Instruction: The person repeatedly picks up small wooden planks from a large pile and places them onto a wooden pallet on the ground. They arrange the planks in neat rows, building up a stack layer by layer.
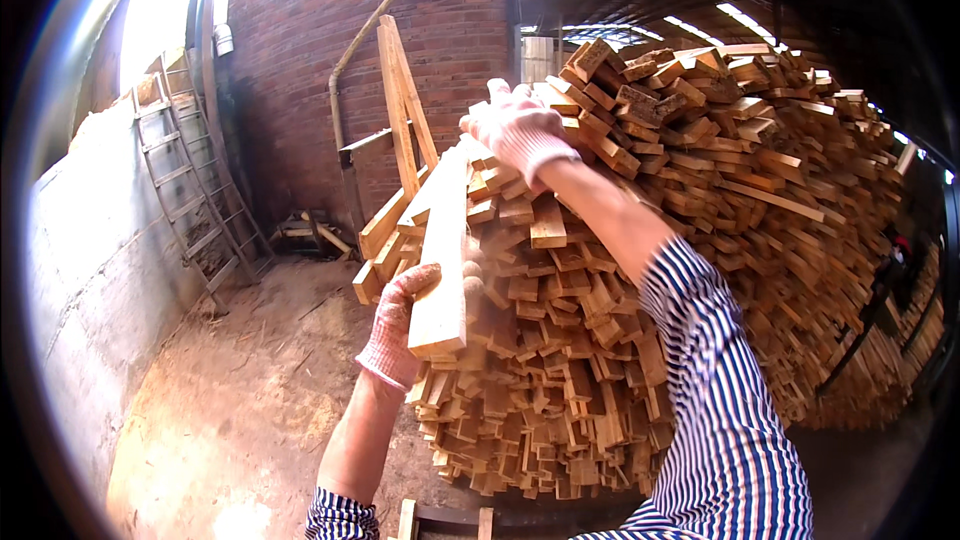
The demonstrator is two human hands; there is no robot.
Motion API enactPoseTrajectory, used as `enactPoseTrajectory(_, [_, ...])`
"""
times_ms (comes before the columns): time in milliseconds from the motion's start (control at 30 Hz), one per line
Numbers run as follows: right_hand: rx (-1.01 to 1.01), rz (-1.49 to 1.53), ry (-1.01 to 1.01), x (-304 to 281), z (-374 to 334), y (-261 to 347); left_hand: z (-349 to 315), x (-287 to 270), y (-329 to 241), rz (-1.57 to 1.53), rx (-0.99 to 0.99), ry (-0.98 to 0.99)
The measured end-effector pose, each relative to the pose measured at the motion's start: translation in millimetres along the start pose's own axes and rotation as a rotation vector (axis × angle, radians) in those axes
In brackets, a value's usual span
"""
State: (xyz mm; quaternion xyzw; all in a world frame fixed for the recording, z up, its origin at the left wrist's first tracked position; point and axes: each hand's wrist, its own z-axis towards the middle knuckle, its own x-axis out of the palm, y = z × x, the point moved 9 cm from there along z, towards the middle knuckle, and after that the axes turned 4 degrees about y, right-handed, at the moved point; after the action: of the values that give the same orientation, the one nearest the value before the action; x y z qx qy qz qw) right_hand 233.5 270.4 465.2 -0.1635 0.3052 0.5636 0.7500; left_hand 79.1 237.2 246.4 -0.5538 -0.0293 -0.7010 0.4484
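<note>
My left hand (402,320), in a pinkish knit glove with a soiled brown finger area, is closed on a long pale wooden board (445,250) near its near end. The board slants away from me over the left end of a big wood stack (590,360). My right hand (525,130), in a similar light pink glove, reaches to the top of the stack beside the board's far end. Its fingers look spread, palm down. Whether it touches the board there is hard to make out. Two upright wooden strips (400,90) lean behind the board.
A ladder (180,175) leans against the pale wall (95,260) on the left. Behind stands a brick wall (300,60) with a bent pipe (340,65). Scrap wood (312,230) lies at its foot. A low frame (450,520) sits at the bottom edge, on the dirt floor (240,390).
</note>
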Motion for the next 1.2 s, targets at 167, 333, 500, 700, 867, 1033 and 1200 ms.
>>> enactPoseTrajectory(167, [-0.246, -0.576, 0.576, 172.1, 146.8, -28.9, 15.1, 12.5, 16.2, -0.072, -0.001, 0.11])
enactPoseTrajectory(333, [-0.908, -0.978, 0.426, 155.5, 138.4, 16.0, 2.5, 5.7, 6.5, -0.158, -0.022, 0.067])
enactPoseTrajectory(500, [-0.543, -0.304, 0.648, 155.8, 88.0, 27.5, 7.6, -6.9, 0.2, 0.074, 0.066, -0.03])
enactPoseTrajectory(700, [-0.255, -0.183, 0.748, 152.7, 34.0, 72.6, -6.5, -33.3, -8.7, 0.299, 0.038, -0.16])
enactPoseTrajectory(867, [-0.325, -0.863, 0.422, 200.9, 104.9, 11.1, 26.4, 7.0, 25.7, 0.414, 0.093, -0.15])
enactPoseTrajectory(1033, [-0.688, -0.609, 0.593, 143.2, 26.2, 63.6, -6.4, -16.5, 4.7, 0.433, 0.122, -0.268])
enactPoseTrajectory(1200, [-0.186, 0.336, 0.71, -55.4, -87.6, 3.6, -9.2, -6.4, 42.9, 0.404, 0.331, -0.25])
